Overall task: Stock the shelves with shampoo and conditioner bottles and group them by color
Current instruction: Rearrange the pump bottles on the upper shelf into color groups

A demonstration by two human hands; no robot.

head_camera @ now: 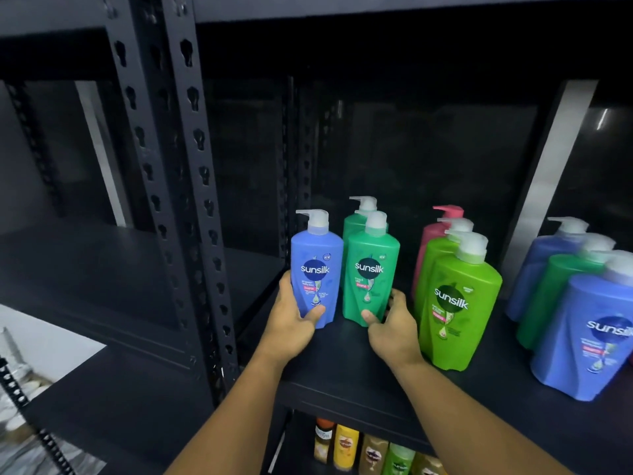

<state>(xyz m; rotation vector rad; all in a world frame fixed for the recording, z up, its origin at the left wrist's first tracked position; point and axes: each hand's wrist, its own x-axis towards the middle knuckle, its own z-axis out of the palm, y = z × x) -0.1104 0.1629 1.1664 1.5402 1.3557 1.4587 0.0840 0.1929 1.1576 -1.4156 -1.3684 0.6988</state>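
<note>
Dark shelf (342, 365) — left hand (291, 320) grips blue bottle (317, 265), right hand (392, 325) grips green bottle (371, 269) — both apparently standing.

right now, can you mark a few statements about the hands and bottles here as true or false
1. The left hand grips a blue bottle. True.
2. The right hand holds a yellow bottle. False: it grips a dark green bottle.
3. A pink bottle stands behind the lime green bottles. True.
4. All the bottles lie on their sides. False: they stand upright on the shelf.
</note>
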